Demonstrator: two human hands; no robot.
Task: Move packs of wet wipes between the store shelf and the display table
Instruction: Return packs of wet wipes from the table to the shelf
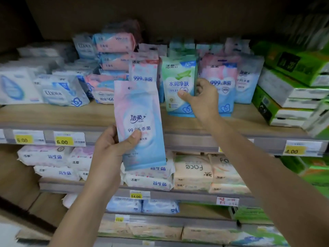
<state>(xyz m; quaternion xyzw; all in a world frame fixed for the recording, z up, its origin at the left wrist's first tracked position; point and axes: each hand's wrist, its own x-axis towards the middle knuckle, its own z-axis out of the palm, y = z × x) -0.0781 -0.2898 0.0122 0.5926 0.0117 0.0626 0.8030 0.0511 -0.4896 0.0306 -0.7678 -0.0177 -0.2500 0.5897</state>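
Note:
My left hand grips a tall pink-and-blue pack of wet wipes by its lower left edge and holds it upright in front of the wooden shelf. Up on that shelf, my right hand pinches the right edge of a green-and-white wipes pack that stands upright, thumb on its front, fingers behind it. More pink-and-blue packs stand just right of it, and another stands to its left.
Blue-and-white wipes packs lie on the shelf's left. Green tissue boxes are stacked at the right. Lower shelves hold white packs and beige face-tissue packs. Yellow price tags line the shelf edges.

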